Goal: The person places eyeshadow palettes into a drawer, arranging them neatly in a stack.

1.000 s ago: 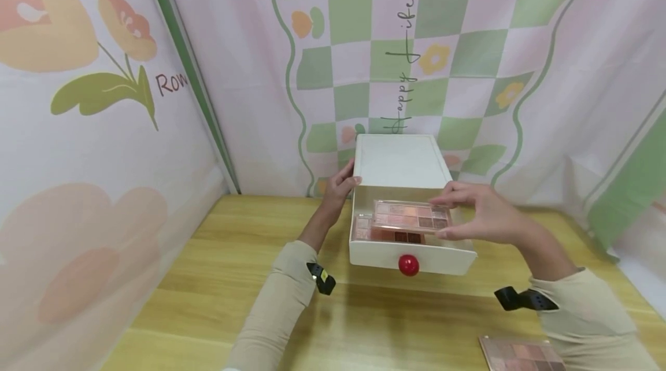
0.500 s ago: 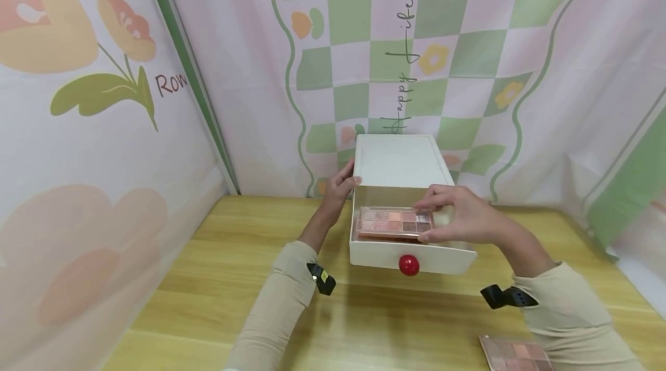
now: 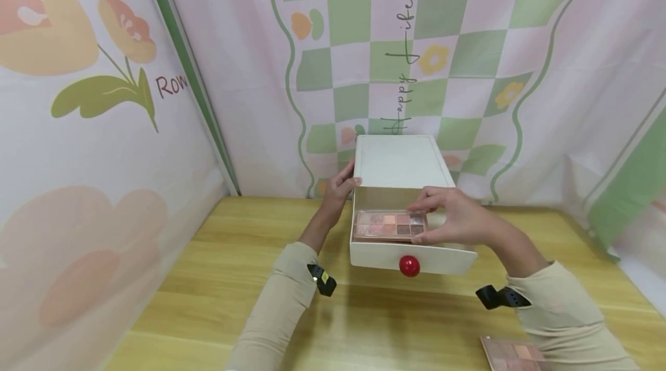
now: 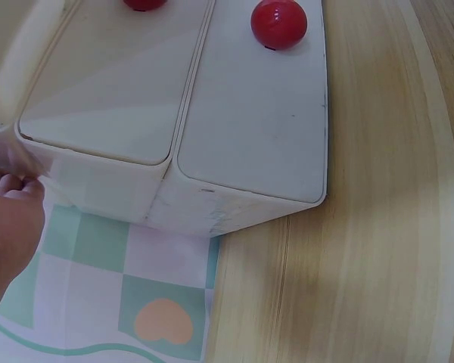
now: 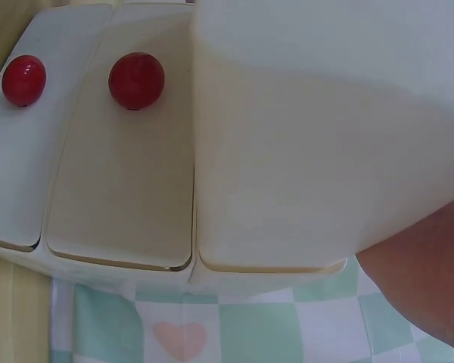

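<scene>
In the head view a white drawer cabinet point(image 3: 400, 160) stands at the back of the table, its top drawer point(image 3: 442, 261) pulled out. My right hand point(image 3: 465, 221) pinches the right end of an eyeshadow palette point(image 3: 382, 222) inside that drawer, thumb on the near edge and fingers on the far one. Another palette lies underneath, mostly covered. Against the cabinet's left side rests my left hand point(image 3: 336, 193), its thumb at the front edge. Both wrist views show cabinet fronts; the drawer wall hides the right fingers in the right wrist view.
Another eyeshadow palette point(image 3: 515, 353) lies at the table's near right, partly under the right sleeve. A red knob point(image 3: 410, 266) sticks out from the open drawer. Two lower drawers with red knobs point(image 4: 278, 24) are closed. A patterned curtain point(image 3: 395, 41) hangs behind the cabinet.
My right hand has moved left and slightly down with the palette, which now lies lower in the drawer over the other palette. My left hand has stayed at the cabinet's side.
</scene>
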`<control>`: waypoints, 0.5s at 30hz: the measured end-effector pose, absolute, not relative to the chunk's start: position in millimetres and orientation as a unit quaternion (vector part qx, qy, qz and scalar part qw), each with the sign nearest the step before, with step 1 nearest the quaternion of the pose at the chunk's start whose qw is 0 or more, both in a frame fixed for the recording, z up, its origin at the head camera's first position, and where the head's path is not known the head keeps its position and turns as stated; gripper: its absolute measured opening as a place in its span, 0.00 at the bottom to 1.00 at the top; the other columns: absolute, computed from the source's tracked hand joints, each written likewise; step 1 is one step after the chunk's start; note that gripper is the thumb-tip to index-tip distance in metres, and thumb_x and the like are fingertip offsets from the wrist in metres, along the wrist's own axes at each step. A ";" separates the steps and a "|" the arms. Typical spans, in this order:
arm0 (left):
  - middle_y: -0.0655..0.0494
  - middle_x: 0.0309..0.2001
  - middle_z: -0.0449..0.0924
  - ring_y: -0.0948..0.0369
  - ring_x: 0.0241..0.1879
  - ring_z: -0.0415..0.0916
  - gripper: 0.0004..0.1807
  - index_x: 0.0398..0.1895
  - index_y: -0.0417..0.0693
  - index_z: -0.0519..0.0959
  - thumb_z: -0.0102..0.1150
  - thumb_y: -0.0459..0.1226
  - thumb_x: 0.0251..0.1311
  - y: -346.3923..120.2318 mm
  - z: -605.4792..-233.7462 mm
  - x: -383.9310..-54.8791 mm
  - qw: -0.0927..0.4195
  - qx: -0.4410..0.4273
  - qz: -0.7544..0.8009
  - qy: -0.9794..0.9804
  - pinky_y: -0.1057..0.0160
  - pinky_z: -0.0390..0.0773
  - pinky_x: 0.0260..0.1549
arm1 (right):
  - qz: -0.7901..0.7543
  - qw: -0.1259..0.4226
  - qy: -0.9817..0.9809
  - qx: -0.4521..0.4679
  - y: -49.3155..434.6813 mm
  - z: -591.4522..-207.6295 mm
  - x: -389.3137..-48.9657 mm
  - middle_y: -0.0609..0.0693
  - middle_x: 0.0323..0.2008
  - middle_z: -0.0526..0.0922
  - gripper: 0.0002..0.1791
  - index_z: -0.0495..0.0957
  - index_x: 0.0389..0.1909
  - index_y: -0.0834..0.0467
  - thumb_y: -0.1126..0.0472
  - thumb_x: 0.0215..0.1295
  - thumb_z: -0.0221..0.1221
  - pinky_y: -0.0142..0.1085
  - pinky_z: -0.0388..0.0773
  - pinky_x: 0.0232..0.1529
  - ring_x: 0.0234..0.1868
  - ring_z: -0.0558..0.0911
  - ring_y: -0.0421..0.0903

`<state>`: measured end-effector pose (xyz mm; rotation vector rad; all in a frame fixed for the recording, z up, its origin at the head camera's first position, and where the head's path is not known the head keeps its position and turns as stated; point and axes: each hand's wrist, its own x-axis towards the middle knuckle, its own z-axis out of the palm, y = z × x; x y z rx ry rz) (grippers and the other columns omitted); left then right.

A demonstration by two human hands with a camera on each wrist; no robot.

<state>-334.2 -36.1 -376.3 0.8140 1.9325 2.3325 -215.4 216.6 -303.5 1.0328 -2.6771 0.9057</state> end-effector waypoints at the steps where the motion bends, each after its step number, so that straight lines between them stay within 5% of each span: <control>1: 0.41 0.81 0.50 0.49 0.82 0.49 0.39 0.79 0.35 0.51 0.48 0.35 0.65 -36.0 -376.4 -333.9 0.003 0.259 0.744 0.617 0.54 0.54 0.81 | 0.299 0.066 -0.888 0.342 216.3 -303.8 -215.3 0.39 0.38 0.83 0.24 0.88 0.48 0.55 0.53 0.48 0.78 0.30 0.78 0.40 0.38 0.76 0.34; 15: 0.42 0.81 0.50 0.48 0.82 0.49 0.39 0.79 0.36 0.52 0.48 0.36 0.65 -35.7 -377.3 -333.8 0.001 0.259 0.741 0.619 0.53 0.54 0.81 | 0.246 0.085 -0.894 0.364 217.0 -306.1 -217.9 0.40 0.43 0.84 0.25 0.87 0.50 0.58 0.55 0.50 0.77 0.36 0.84 0.45 0.43 0.79 0.33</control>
